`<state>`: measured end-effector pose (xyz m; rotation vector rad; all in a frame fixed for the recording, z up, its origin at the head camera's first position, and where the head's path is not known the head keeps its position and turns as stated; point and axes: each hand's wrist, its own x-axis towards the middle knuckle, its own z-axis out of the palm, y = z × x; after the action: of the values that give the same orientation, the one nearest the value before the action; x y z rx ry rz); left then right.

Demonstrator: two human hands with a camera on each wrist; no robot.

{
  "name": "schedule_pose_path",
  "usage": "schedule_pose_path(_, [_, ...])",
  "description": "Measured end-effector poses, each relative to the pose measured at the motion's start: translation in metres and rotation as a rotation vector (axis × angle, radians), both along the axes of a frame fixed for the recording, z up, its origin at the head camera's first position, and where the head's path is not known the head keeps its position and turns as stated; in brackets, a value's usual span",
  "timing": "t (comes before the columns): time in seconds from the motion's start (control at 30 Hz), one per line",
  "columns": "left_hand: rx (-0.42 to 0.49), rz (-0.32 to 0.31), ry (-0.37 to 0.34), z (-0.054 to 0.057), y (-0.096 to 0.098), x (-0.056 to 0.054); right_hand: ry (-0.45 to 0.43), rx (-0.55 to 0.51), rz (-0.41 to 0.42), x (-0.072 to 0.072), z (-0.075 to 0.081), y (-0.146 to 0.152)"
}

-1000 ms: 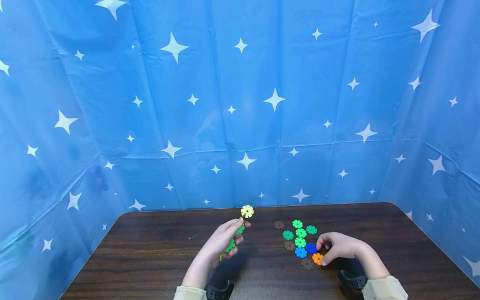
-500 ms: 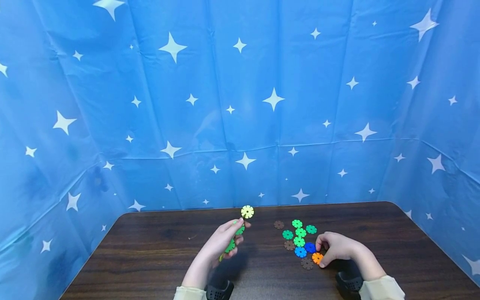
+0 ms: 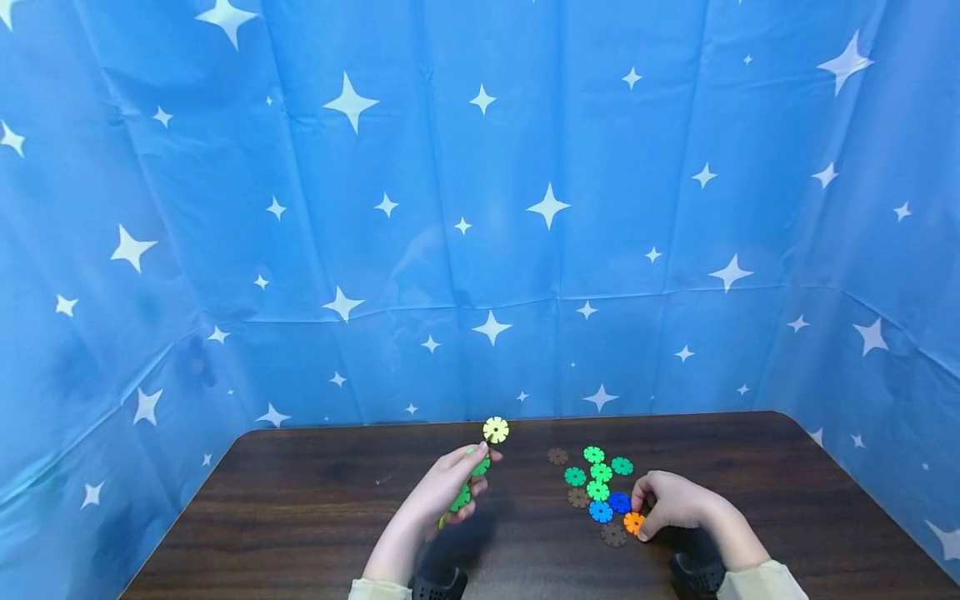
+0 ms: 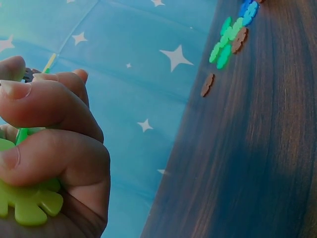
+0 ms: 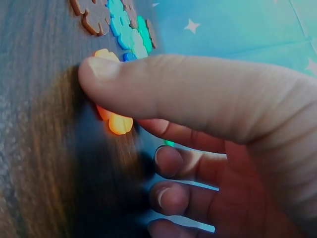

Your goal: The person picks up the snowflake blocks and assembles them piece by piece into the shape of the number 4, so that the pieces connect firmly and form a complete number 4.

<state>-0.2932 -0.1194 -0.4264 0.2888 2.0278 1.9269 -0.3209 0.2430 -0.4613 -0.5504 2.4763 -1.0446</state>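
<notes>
My left hand [image 3: 447, 487], raised over the table, grips a chain of joined plastic snowflake discs. A pale yellow disc [image 3: 496, 430] stands out beyond the fingertips, green discs [image 3: 461, 498] show between the fingers, and a yellow-green disc [image 4: 30, 206] sits against the palm in the left wrist view. My right hand [image 3: 678, 500] is low at the tabletop, thumb and forefinger at the edges of an orange snowflake disc [image 3: 633, 523], pinching it. In the right wrist view the thumb covers much of that disc [image 5: 120, 124]. A dark blue disc [image 3: 620, 502] lies close to the forefinger.
Loose discs lie left of the right hand: a light blue one [image 3: 600, 512], several green ones [image 3: 599, 472] and brown ones [image 3: 613, 535]. The dark wooden table [image 3: 300, 508] ends at a blue star-patterned curtain [image 3: 420, 250]. Each wrist wears a black device [image 3: 440, 585].
The head view has tilted slightly, shifting the scene a little down. The right hand has moved very slightly left with its fingers at the orange disc. The left hand keeps its hold.
</notes>
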Motion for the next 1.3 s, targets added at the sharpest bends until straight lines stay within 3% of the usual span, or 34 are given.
schedule_pose_path(0.6, [0.007,-0.007,0.016,-0.0006,-0.0005,0.0013,0.044,0.033,0.021,-0.0018,-0.0035,-0.0002])
schedule_pose_path(1.3, [0.000,-0.018,0.008,0.0036,-0.0001,0.0029,0.021,0.041,0.003,-0.0002,-0.0017,-0.0016])
